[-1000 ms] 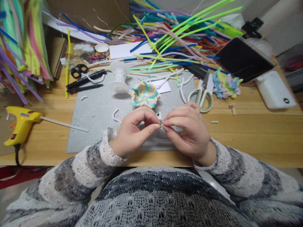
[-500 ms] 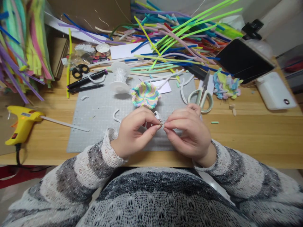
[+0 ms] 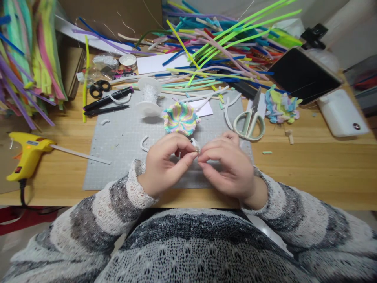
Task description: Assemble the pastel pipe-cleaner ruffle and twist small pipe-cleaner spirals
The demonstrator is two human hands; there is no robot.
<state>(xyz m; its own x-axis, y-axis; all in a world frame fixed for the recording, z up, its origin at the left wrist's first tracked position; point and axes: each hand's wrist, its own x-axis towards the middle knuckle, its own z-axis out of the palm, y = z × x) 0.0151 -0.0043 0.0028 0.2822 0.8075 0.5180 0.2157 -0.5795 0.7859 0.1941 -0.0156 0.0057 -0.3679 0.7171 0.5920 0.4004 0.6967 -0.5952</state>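
Note:
Thumb and forefinger of my left hand (image 3: 172, 163) pinch a tiny shiny metal piece (image 3: 198, 149), too small to name. Its fingertips nearly meet those of my right hand (image 3: 229, 165), which are closed in a pinch too; what lies between them is hidden. Just beyond the hands, a ruffled pastel striped flower shape (image 3: 181, 118) made of fuzzy stems rests on the grey cutting mat (image 3: 118, 169). A small white object (image 3: 193, 142) shows partly behind the fingers. Left of it lies a bent white stem piece (image 3: 144, 144).
A yellow glue gun (image 3: 29, 153) lies at left. Scissors (image 3: 250, 122) and a second pastel fuzzy piece (image 3: 282, 105) are at right. A spool of clear thread (image 3: 149, 97) stands behind the mat's middle. Many colourful pipe cleaners (image 3: 218, 47) pile up at the back, near a black-screened device (image 3: 304, 74).
My right hand has shifted slightly left and its fingertips now overlap closer to the left ones. The left hand has barely moved, still pinching the tiny metal piece.

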